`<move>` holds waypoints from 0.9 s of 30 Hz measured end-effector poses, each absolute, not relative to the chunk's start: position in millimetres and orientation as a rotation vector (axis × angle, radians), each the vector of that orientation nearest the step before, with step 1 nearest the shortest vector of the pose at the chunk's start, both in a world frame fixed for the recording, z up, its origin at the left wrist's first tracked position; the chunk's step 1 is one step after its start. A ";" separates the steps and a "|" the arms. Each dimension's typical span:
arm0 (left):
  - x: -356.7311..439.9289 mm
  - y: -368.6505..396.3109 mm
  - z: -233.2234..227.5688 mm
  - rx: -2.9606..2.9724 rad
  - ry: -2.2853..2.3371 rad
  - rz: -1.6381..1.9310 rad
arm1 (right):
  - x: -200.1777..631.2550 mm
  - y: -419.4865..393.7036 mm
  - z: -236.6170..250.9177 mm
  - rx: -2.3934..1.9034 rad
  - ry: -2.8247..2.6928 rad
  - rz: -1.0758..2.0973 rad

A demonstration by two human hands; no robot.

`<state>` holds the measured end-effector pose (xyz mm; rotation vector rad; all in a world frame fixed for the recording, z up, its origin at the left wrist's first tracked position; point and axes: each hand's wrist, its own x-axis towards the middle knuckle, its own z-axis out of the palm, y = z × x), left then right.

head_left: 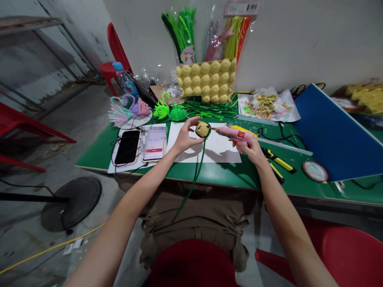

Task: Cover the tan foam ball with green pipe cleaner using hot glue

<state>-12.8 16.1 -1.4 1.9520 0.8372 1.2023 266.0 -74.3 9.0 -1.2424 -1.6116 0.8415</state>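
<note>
No writing can be read: the phone screen [154,142] is blurred apart from a red bar, and the barcode label [243,8] on the bagged pipe cleaners at the wall is too small. Both forearms reach forward over the green table [215,175]. The left hand [184,137] is raised above the white sheet [215,149], thumb and fingers curled round a small tan ball [202,129], gripping it; a dark green stem [196,175] hangs from the ball down past the table edge toward the lap. The right hand [251,149] is closed on a pink glue gun [235,133], its nozzle pointing left, just beside the ball. A black phone [127,146] lies at the left, 2 yellow cutters [279,161] by the right wrist, and a tray of yellow balls [206,81] stands behind
</note>
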 end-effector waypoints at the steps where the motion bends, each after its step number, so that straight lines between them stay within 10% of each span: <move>1: -13.1 17.3 -2.3 1.927 0.866 1.200 | 269.3 -76.5 12.8 -1.254 -1.614 0.786; 16: -11.1 22.6 -9.7 1.607 1.020 1.175 | 421.6 -92.0 26.6 -2.009 -1.869 0.188; 21: -10.6 18.8 -10.2 1.579 1.041 1.165 | 366.7 -104.8 51.9 -1.866 -1.903 -0.049; 27: -12.1 21.3 -12.3 1.594 1.082 1.126 | 231.8 -92.9 52.7 -1.255 -2.144 0.386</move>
